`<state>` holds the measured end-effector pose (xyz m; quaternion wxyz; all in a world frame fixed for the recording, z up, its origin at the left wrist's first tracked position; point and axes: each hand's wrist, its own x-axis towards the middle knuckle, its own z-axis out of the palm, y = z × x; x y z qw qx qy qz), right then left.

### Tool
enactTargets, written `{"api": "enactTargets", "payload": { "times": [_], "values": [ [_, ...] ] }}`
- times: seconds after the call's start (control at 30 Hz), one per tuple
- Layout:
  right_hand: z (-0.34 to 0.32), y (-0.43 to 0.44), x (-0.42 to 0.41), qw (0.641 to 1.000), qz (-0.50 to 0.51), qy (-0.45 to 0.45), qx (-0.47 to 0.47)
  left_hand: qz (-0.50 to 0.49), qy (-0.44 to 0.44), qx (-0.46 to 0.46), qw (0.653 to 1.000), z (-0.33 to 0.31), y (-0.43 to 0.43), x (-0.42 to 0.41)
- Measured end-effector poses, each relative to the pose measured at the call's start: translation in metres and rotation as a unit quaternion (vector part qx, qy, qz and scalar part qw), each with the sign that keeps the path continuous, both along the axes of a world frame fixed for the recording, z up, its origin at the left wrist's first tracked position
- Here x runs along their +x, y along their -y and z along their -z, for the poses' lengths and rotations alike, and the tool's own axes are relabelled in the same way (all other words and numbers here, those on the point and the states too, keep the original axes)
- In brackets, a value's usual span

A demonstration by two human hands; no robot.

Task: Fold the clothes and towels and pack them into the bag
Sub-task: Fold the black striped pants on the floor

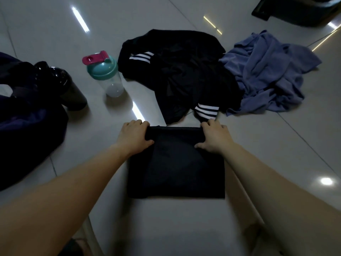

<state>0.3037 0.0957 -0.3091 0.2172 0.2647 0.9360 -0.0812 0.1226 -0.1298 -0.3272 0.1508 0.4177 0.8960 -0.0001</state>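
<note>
A folded black garment (pixel 177 169) lies flat on the tiled floor in front of me. My left hand (pixel 135 135) grips its far left corner, fingers over the far edge and thumb on top. My right hand (pixel 214 136) grips the far right corner the same way. Beyond it lies a crumpled black garment with white stripes (pixel 175 74), and to its right a crumpled blue towel (pixel 267 74). A dark bag (pixel 27 126) sits open at the left edge.
A clear shaker bottle with a teal lid and pink cap (pixel 107 74) stands left of the black pile. A black bottle (pixel 68 87) stands by the bag. A dark object (pixel 299 10) sits on the floor at the top right.
</note>
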Motion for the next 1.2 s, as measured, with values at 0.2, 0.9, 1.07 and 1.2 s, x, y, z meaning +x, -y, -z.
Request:
{"api": "enactTargets", "payload": {
  "times": [0.2, 0.9, 1.07, 1.2],
  "values": [
    [0.008, -0.012, -0.009, 0.994, 0.027, 0.064, -0.080, -0.126, 0.192, -0.063, 0.971, -0.006, -0.003, -0.011],
    [0.006, 0.220, 0.055, 0.932, -0.350, -0.091, 0.013, -0.491, 0.486, 0.067, 0.720, -0.013, 0.082, 0.018],
    [0.010, 0.228, 0.057, 0.921, -0.365, -0.110, 0.082, -0.521, 0.479, 0.124, 0.696, -0.007, 0.103, 0.015],
    [0.010, 0.234, 0.041, 0.902, -0.381, -0.152, 0.135, -0.533, 0.456, 0.192, 0.686, 0.001, 0.111, 0.009]
  ]
}}
